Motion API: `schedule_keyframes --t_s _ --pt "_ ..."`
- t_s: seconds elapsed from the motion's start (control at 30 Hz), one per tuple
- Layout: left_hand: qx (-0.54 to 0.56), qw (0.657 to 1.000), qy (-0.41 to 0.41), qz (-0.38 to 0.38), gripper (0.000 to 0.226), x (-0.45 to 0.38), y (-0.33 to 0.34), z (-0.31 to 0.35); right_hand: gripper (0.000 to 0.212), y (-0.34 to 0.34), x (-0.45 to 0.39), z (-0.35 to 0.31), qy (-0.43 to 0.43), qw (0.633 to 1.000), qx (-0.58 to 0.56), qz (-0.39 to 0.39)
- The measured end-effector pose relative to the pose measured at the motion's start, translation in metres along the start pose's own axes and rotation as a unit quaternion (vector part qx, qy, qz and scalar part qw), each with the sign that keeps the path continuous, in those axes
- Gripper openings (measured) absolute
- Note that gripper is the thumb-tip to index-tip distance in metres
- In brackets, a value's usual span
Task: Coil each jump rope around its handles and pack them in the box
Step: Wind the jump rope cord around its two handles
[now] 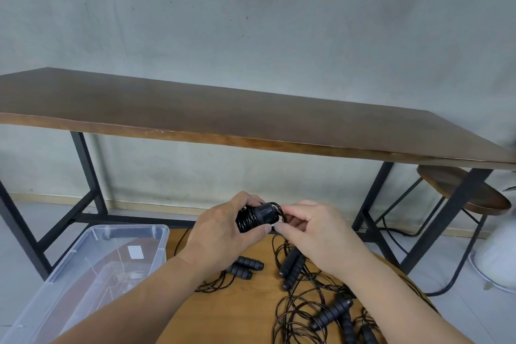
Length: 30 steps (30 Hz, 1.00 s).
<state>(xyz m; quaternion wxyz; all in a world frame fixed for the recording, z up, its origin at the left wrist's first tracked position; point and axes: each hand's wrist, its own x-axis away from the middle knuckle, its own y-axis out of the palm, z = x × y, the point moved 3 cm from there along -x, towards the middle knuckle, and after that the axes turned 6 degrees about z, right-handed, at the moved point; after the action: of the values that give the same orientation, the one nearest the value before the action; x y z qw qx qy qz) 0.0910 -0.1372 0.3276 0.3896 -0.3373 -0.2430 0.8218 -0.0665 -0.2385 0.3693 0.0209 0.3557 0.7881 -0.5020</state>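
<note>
My left hand (226, 227) grips a black jump rope (255, 218), its cord wound in coils around the paired handles. My right hand (310, 227) pinches the thin cord's end at the bundle's right side. Both hands hover above a round wooden table (223, 313). On it lie a pair of black foam handles (245, 267) with loose cord, a second pair (291, 267), and more handles (333, 313) in tangled black cord at the lower right. A clear plastic box (92, 268) stands at the left, below my left forearm; no rope shows inside it.
A long dark wooden desk (251, 117) on black metal legs stands ahead against a grey wall. A round wooden stool (463, 190) sits under its right end. A black cable (458, 268) and a white object (497, 257) lie on the floor at right.
</note>
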Motion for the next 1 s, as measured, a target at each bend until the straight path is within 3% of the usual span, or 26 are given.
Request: schedule_keyframes --t_s 0.1,0.2,0.57,0.77,1.0 --pt "-0.024 1.0 -0.006 -0.014 0.03 -0.001 0.002 0.001 0.022 0.012 0.001 -0.001 -0.055 0.986 0.153 0.024" --pt "-0.061 0.998 -0.001 -0.027 0.033 -0.005 0.001 0.004 0.02 0.021 0.005 -0.003 -0.053 0.977 0.198 0.06" --pt "-0.093 0.994 0.008 -0.057 0.037 -0.005 -0.004 0.008 0.019 0.021 0.001 -0.009 -0.03 0.99 0.135 0.037" --pt "-0.105 0.992 0.027 -0.061 0.038 -0.007 -0.007 0.015 0.052 0.013 0.0 -0.011 0.01 0.991 0.12 0.058" --pt "-0.113 0.991 0.028 -0.063 0.038 -0.006 -0.009 0.015 0.03 0.009 0.002 -0.01 -0.026 0.985 0.158 0.059"
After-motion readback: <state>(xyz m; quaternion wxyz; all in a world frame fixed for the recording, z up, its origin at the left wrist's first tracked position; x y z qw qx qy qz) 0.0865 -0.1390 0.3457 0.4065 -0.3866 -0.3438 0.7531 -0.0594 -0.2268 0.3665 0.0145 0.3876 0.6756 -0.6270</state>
